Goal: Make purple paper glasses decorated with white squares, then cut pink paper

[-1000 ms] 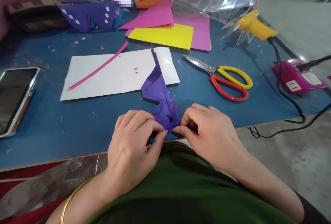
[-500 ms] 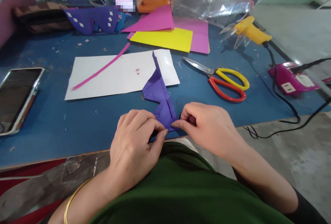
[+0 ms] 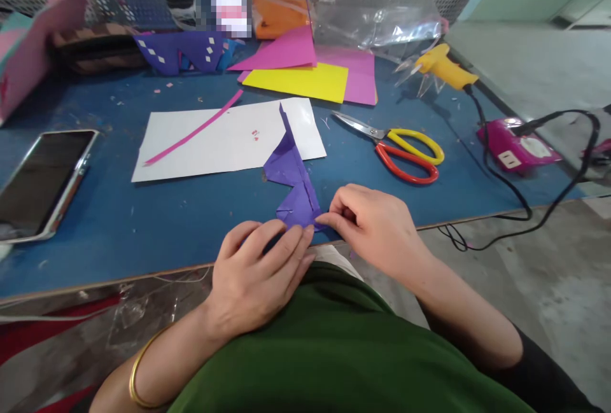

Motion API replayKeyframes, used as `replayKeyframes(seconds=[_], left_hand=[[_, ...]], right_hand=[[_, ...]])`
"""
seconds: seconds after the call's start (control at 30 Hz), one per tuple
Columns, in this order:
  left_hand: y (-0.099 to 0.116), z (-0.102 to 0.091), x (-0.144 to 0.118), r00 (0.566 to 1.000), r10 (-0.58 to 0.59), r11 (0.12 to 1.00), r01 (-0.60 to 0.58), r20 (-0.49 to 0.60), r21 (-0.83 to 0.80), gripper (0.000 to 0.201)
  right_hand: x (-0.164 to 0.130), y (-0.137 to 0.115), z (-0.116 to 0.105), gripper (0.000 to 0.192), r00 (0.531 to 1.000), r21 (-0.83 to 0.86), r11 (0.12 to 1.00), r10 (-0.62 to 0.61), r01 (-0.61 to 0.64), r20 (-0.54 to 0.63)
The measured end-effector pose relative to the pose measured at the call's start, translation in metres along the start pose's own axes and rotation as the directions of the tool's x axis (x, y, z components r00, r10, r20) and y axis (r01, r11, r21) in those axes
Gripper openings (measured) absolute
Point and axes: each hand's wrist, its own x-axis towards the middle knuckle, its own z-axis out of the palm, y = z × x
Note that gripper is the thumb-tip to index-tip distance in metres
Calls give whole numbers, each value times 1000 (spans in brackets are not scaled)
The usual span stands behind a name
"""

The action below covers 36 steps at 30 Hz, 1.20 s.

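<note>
A cut and folded piece of purple paper (image 3: 298,174) lies near the table's front edge, its narrow far end resting over a white sheet (image 3: 200,139). My right hand (image 3: 375,222) is closed, thumb and forefinger pinching the near right corner of the purple paper. My left hand (image 3: 262,270) rests at its near edge with fingers stretched out and fingertips touching it; the thumb sits below the fingers. To the right lie scissors (image 3: 382,136) with one yellow and one red handle, blades slightly apart. A thin pink strip (image 3: 195,126) crosses the white sheet.
A phone (image 3: 42,184) lies at the left. Behind are yellow paper (image 3: 300,81), pink paper (image 3: 286,50) and a purple cutout (image 3: 179,50) with white diamonds. A yellow glue gun (image 3: 446,68) and a magenta power socket (image 3: 515,146) with black cables occupy the right side.
My left hand's fingers have gone from a pinch to stretched out along the paper's near edge. My right hand still pinches the corner. The whole view has shifted slightly.
</note>
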Motion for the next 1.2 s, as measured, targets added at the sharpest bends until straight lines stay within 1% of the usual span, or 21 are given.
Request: replayKeyframes(seconds=[0.07, 0.1, 0.13, 0.17, 0.23, 0.27, 0.3, 0.37, 0.5, 0.63, 0.8, 0.9, 1.07, 1.2], left_hand=[[2, -2, 2, 1000, 11, 1000, -11, 10, 26, 22], [3, -2, 2, 1000, 22, 999, -22, 11, 27, 21], [5, -3, 2, 1000, 29, 999, -29, 12, 26, 20], [6, -4, 2, 999, 28, 999, -28, 16, 27, 19], [10, -4, 1, 999, -5, 1000, 3, 41, 28, 20], [12, -4, 0, 998, -30, 999, 28, 59, 28, 22], [13, -4, -1, 996, -54, 998, 52, 75, 29, 24], [14, -3, -3, 994, -69, 998, 68, 83, 19, 28], [10, -1, -6, 998, -18, 1000, 17, 56, 19, 34], [5, -1, -13, 997, -13, 998, 10, 72, 54, 36], [6, 0, -21, 999, -40, 996, 40, 1, 83, 38], [8, 1, -20, 998, -53, 995, 55, -28, 80, 40], [9, 2, -15, 998, -54, 998, 56, -32, 42, 38], [8, 2, -14, 998, -66, 997, 67, -16, 26, 34]], right_hand=[[-9, 1, 2, 20, 988, 101, 993, -40, 56, -151], [-15, 1, 4, 14, 968, 113, 986, -90, 119, -233], [-20, 2, 6, 9, 939, 87, 974, -175, 209, -296], [-25, 3, 9, 15, 902, 30, 951, -282, 308, -327], [-33, 5, 15, 30, 822, -105, 875, -480, 472, -307], [-36, 6, 19, 33, 792, -152, 841, -541, 520, -283], [-38, 7, 24, 34, 775, -183, 820, -572, 543, -268], [-40, 9, 31, 34, 771, -209, 819, -573, 534, -277], [-41, 10, 38, 35, 785, -169, 851, -524, 497, -332], [-40, 11, 36, 36, 789, -133, 845, -533, 519, -307], [-41, 13, 36, 39, 767, -166, 828, -559, 536, -315], [-43, 14, 39, 42, 767, -167, 831, -555, 531, -322], [-46, 17, 44, 46, 751, -183, 830, -556, 527, -357], [-43, 16, 44, 43, 746, -240, 823, -568, 515, -347]])
